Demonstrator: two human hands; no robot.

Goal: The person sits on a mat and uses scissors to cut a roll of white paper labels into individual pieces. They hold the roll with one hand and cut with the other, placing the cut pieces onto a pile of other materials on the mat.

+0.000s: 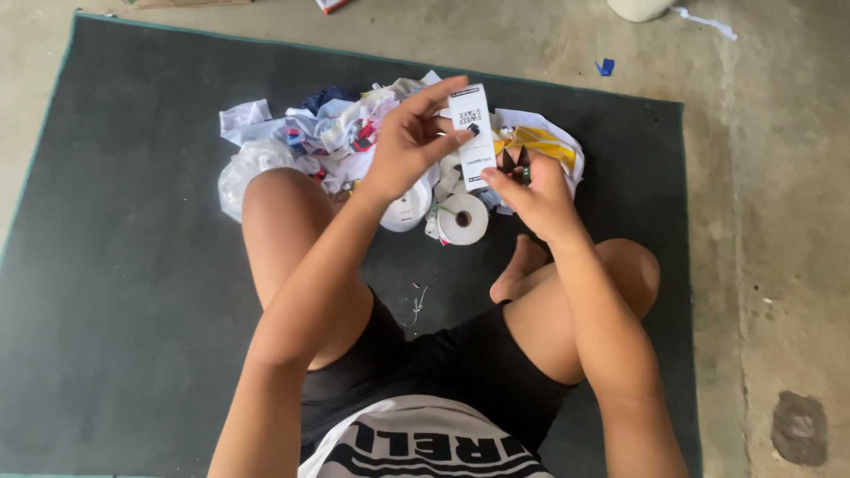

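Note:
My left hand (409,140) and my right hand (536,196) are raised together over a heap of cloth scraps (332,133). Between them stands a narrow white printed label strip (473,133), upright; my left fingers and thumb pinch its upper part and my right fingers hold its lower end. My right hand also grips a small dark tool with a red and green part (518,168); what kind of tool it is I cannot tell. Below the hands lie two white rolls of tape or label ribbon (464,219), one with a dark core.
I sit cross-legged on a dark grey mat (133,265) laid on a concrete floor (779,221). A white bag (257,164) lies at the heap's left. Thread bits (416,308) lie between my legs. A blue scrap (605,66) lies beyond the mat.

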